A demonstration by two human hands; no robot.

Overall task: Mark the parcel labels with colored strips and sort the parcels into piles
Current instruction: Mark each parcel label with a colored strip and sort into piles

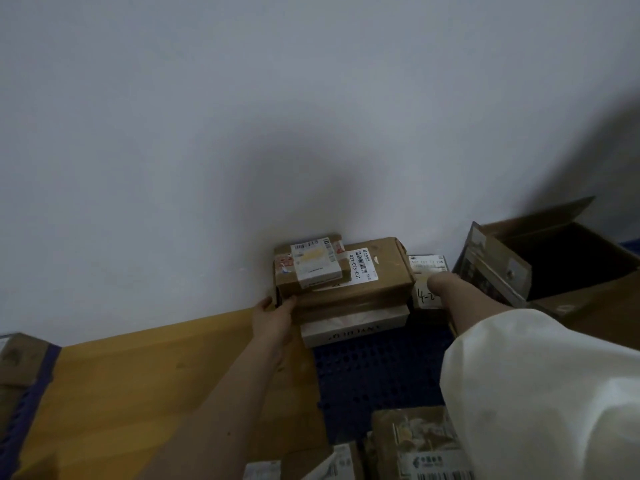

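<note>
Sorting looks well underway, marking not verifiable. A pile stands against the white wall (pixel 242 133): a small brown parcel (pixel 308 268) with a white label sits on top of a larger brown parcel (pixel 377 271), which rests on a flat white box (pixel 353 325). The left hand (pixel 273 317) is at the pile's left edge, its fingers (pixel 289 301) touching the corner just below the small parcel; they seem loosely curled against the cardboard, more steadying than gripping. The right hand (pixel 438 280) reaches past the pile's right side to a white-labelled parcel (pixel 427 271) with handwritten figures; its fingers are hidden behind the wrist, so I cannot tell whether they grasp or lie loose. Just right of that hand stands an open carton (pixel 561 258). Well behind both hands, at the bottom edge, lie more parcels (pixel 415 445), apparently unsorted. No colored strip is plainly visible on any label, though the top label carries a faint yellow patch. Judged: 1 pile begun, several parcels left to mark and place.
</note>
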